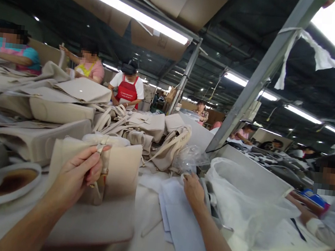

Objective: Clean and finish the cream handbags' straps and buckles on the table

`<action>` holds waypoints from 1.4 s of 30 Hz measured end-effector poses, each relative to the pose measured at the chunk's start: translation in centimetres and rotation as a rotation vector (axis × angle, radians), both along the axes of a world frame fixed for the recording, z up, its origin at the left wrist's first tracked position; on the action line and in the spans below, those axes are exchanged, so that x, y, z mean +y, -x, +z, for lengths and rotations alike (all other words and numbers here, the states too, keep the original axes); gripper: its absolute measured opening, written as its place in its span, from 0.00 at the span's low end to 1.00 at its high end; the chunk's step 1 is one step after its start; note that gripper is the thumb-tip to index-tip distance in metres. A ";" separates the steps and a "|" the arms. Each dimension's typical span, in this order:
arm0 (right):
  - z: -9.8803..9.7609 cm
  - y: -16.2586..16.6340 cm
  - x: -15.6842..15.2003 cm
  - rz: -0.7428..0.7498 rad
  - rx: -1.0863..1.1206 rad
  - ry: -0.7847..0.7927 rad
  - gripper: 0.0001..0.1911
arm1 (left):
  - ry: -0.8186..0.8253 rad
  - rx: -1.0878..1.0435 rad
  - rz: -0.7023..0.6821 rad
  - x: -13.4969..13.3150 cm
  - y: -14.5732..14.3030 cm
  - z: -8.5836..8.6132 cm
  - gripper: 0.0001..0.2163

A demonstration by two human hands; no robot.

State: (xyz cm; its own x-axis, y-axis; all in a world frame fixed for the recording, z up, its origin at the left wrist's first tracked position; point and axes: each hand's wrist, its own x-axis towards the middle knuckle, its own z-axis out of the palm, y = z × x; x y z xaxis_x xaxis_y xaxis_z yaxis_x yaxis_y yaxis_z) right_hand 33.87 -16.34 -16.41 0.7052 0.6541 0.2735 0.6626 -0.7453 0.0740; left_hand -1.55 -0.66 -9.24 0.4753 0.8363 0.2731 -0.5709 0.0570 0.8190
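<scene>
My left hand (80, 174) is closed, pinching the zipper pull and front flap of a beige handbag (121, 168) that stands upright on the table in front of me. My right hand (193, 190) reaches forward to the right of the bag. It rests on a stack of white paper sheets (181, 223), with the fingers curled near a crumpled clear plastic bag (189, 157). What those fingers hold, if anything, is hidden.
Several beige handbags (61, 110) are piled at the back and left. A white bowl (5, 184) with brown glue sits at the left. A white bin liner (247, 193) stands at the right by a slanted metal post (249, 90). Other people work around the table.
</scene>
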 end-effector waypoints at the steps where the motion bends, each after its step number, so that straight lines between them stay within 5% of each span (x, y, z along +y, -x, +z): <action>1: -0.2 1.3 -1.3 0.035 -0.008 0.009 0.15 | 0.010 0.000 -0.002 0.0 -0.1 0.1 0.16; 8: -6.1 8.8 -9.0 0.066 -0.042 0.050 0.16 | 0.046 -0.022 0.025 -0.4 -0.5 0.7 0.19; 15: -7.7 6.6 -9.4 0.192 0.016 -0.205 0.10 | 0.007 0.033 0.028 -0.3 0.0 0.9 0.21; 23: -3.5 6.3 -8.0 0.374 0.197 -0.746 0.18 | 0.030 0.202 -0.090 -0.6 1.4 0.8 0.16; 26: -0.4 9.6 -5.0 0.532 0.185 -0.821 0.15 | 0.116 0.158 -0.229 -0.6 1.8 1.2 0.15; 30: 3.2 15.2 0.4 0.753 -0.103 -0.864 0.13 | 0.141 0.081 -0.342 -0.7 2.3 1.7 0.14; 35: 5.0 20.8 6.0 0.750 -0.231 -0.865 0.17 | 0.044 0.061 -0.295 -1.5 1.9 1.4 0.16; 40: 4.1 22.3 7.3 0.810 0.162 -0.987 0.16 | 0.001 0.169 -0.033 -1.7 1.2 0.5 0.20; 42: 3.6 21.9 6.8 0.720 0.501 -1.098 0.26 | 0.045 0.171 0.002 -1.4 1.2 0.2 0.20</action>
State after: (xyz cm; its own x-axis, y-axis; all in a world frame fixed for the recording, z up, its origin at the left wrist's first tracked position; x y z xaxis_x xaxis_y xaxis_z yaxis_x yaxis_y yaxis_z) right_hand 11.96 -9.59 -12.83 0.4847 0.5283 0.6971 0.7012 0.2417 -0.6708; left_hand -2.73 -2.10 -9.04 0.5103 0.8466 0.1511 -0.4237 0.0945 0.9009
